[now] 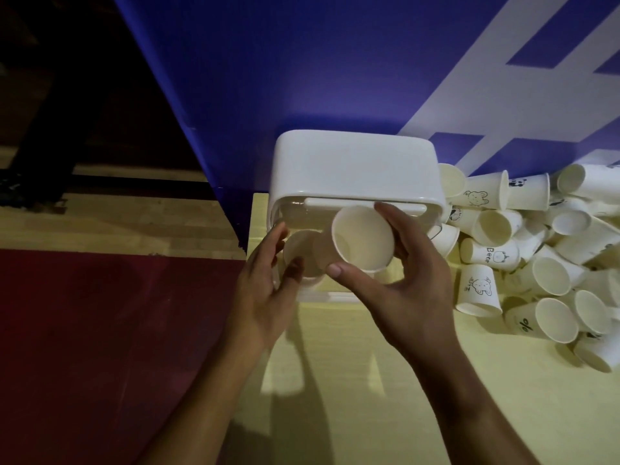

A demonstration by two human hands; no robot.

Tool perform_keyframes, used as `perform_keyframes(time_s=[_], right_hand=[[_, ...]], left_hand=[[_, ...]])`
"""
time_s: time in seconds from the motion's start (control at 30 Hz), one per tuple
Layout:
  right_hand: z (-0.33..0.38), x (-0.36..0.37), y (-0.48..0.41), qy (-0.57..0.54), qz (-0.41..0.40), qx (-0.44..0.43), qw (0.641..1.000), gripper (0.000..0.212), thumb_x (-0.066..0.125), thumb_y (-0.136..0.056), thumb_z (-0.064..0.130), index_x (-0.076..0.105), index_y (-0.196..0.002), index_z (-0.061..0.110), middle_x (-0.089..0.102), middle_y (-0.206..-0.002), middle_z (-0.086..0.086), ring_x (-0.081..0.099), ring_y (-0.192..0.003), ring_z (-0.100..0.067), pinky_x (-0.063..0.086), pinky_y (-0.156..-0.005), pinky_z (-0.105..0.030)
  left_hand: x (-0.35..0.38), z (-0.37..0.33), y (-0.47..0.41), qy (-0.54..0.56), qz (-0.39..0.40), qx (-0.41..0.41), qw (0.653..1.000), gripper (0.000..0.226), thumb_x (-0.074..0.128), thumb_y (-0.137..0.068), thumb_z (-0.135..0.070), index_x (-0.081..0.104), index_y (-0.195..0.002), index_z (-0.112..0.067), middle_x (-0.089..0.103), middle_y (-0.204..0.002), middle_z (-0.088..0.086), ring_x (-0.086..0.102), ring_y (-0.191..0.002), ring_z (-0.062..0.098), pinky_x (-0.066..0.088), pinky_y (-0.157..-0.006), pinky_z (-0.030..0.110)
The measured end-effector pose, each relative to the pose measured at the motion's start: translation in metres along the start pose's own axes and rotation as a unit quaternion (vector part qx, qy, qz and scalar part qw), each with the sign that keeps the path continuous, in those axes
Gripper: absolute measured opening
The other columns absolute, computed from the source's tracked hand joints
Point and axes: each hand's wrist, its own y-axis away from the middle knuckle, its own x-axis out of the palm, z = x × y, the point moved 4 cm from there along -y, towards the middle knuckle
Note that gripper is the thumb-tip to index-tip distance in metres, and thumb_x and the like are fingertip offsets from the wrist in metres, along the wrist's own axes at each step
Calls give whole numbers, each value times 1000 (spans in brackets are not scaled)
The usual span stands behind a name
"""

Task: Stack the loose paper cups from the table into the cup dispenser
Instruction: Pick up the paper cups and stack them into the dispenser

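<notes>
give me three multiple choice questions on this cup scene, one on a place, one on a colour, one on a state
1. Where does the pile of loose cups lie relative to the dispenser?
A) to its right
B) to its left
C) on top of it

2. What colour is the dispenser's top?
A) red
B) white
C) black

3. What is the right hand doing?
A) lying flat on the table
B) hanging empty
C) gripping a cup whose mouth faces the camera

Answers:
1 A, the pile lies on the yellow table to the right of the dispenser.
2 B, its top is plain white.
3 C, thumb and fingers curl round the cup in front of the dispenser, while the left hand holds a second cup.
</notes>
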Motion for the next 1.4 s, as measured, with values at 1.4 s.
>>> perform_keyframes(time_s=[1.4], right_hand=[[-80, 70, 17, 79, 135, 103, 982, 126, 79, -59, 82, 25, -162, 31, 54, -146, 19, 47, -136, 2, 42, -108, -22]], left_hand=[[-3, 6, -1, 45, -51, -82, 994, 23, 51, -108, -30, 74, -110, -27, 74, -92, -15, 68, -84, -10, 45, -67, 4]])
